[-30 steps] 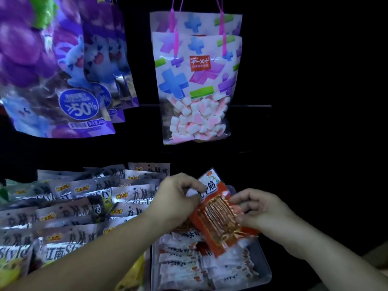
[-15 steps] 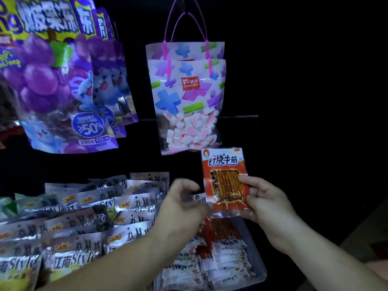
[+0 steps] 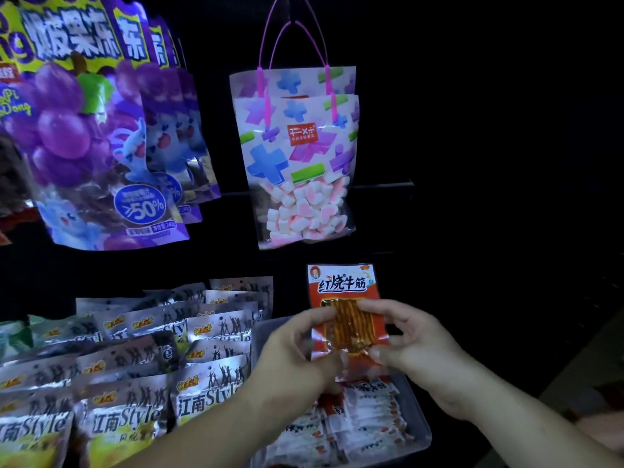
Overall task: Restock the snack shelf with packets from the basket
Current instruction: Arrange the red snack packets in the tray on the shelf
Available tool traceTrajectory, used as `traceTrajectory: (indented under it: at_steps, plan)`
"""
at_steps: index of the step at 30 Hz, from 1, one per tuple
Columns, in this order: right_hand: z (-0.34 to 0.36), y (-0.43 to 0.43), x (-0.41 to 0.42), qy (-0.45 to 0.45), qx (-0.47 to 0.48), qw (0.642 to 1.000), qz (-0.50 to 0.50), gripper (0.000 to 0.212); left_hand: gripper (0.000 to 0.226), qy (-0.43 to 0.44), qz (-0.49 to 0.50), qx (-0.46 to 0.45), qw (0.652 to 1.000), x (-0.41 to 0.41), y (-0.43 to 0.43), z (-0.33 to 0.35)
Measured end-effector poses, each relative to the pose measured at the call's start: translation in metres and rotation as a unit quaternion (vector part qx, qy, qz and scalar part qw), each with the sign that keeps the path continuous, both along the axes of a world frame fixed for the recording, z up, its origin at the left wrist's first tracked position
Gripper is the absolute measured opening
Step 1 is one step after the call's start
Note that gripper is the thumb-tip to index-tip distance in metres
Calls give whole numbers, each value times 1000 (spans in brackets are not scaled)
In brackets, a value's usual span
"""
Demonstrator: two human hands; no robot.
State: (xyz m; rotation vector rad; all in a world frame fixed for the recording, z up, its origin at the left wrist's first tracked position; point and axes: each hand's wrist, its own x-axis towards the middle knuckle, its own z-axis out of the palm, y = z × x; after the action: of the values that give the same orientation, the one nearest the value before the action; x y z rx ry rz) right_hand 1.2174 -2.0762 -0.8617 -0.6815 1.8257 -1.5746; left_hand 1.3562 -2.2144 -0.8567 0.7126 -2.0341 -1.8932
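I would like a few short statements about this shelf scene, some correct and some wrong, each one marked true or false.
1. The left hand and the right hand both hold the red packet upright. True.
2. The marshmallow bag lies flat in the grey tray. False: it hangs by its pink handles, above the tray.
3. The silver packets are to the left of the grey tray. True.
4. The purple grape bags hang to the right of the marshmallow bag. False: they hang to its left.
5. The grey tray holds nothing. False: white and red packets lie in it.
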Motion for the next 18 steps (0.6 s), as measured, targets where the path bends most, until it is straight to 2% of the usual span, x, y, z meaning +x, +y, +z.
traceTrajectory:
  at_steps: [4,7,8,10,12,16,18]
  plan:
    - [-3,-4,6,24,39,999,29,61,43,34,65,-63,995,-2,-6,-3]
    - [-4,-10,7,187,67,978,-62,49,40,60,80,-137,986,-6,-12,-15]
    - [-2,-12,7,195,47,977,-79,47,42,68,71,-178,979,-7,-12,-19]
    - [6,-17,9,77,-30,995,-60,49,44,83,47,-239,966,-9,-9,-22]
    - [8,-27,14,-47,-81,995,-17,49,45,125,13,-277,953,-13,-3,-23]
    - [1,-35,16,-87,-92,990,-56,36,29,174,-72,-330,925,-16,12,-17]
    - [-6,-30,9,-104,-93,986,-87,32,19,161,-104,-300,935,-14,14,-17]
